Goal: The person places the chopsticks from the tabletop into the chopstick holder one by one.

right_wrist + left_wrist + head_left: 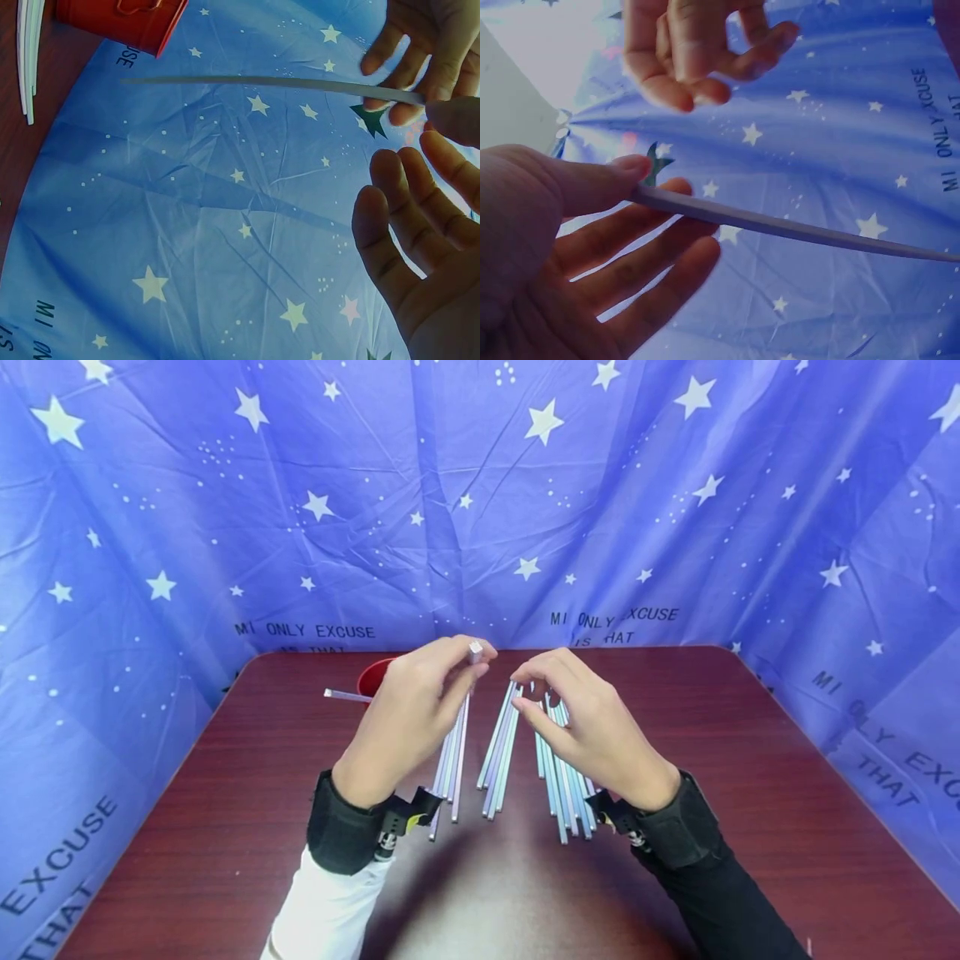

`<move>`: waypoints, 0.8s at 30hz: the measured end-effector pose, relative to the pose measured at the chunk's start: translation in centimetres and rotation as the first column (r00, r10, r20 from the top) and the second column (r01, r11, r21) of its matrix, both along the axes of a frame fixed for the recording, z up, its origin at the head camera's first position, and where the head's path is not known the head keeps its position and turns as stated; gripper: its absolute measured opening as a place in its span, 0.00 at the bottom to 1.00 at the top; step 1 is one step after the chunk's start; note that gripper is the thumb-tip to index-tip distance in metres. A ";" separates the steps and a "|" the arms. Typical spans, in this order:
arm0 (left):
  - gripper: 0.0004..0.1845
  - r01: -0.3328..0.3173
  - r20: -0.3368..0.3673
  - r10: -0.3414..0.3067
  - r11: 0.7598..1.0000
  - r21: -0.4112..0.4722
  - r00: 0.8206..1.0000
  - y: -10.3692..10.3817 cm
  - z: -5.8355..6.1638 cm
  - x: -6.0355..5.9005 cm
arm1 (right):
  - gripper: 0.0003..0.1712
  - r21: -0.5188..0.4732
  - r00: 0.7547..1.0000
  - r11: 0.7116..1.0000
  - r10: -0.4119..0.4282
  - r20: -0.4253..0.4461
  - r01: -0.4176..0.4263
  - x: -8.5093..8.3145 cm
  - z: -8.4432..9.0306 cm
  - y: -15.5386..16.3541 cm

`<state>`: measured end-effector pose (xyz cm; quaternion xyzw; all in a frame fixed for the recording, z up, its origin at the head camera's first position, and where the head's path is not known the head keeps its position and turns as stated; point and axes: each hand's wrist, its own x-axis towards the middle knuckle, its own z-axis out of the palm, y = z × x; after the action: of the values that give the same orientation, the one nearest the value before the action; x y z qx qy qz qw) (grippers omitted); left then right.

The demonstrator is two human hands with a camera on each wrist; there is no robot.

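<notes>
cup [372,677] behind strips [504,752] (on table [225,827])

Two hands [408,714] [592,727], one red cup [372,677], three strip bundles [501,752].

Blue white-starred cloth [480,510], red cup [372,677], pastel strips [501,752]

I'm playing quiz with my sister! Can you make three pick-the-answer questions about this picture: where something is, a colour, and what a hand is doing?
1. Where is the red cup?
A. behind the left hand
B. at the table's near edge
C. on the person's arm

2. What colour is the table?
A. green
B. dark red-brown
C. white

3. What is the left hand doing?
A. lying flat
B. pinching a paper strip
C. gripping the cup

Answers: 1 A, the cup peeks out behind it; 2 B, the bare top shows it; 3 B, thumb and fingers pinch the strip's end.
</notes>
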<state>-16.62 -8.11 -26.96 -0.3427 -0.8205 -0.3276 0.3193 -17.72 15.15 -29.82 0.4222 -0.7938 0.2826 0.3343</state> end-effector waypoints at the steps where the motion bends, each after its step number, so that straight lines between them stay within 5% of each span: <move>1: 0.08 -0.007 -0.022 0.008 1.000 0.024 1.000 -0.2 0.1 0.0 | 0.15 0.004 1.000 1.000 -0.001 0.006 0.001 0.0 -0.1 0.0; 9: 0.09 -0.112 -0.096 0.132 0.974 0.196 0.987 -2.2 1.2 0.6 | 0.14 0.058 0.998 0.998 -0.037 0.050 0.034 0.0 -0.9 0.2; 18: 0.07 -0.258 0.018 0.263 0.928 0.269 0.965 -4.4 1.6 0.8 | 0.09 0.140 0.988 0.986 -0.109 0.111 0.093 -1.2 -1.6 1.3; 24: 0.07 -0.354 0.075 0.347 0.895 0.271 0.935 -5.4 1.5 0.6 | 0.06 0.237 0.940 0.953 -0.244 0.240 0.187 -3.0 -2.3 2.8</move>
<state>-16.00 -13.49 -25.42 -0.1365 -0.8178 -0.3818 0.4084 -20.67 17.96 -32.15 0.3236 -0.8985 0.2126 0.2069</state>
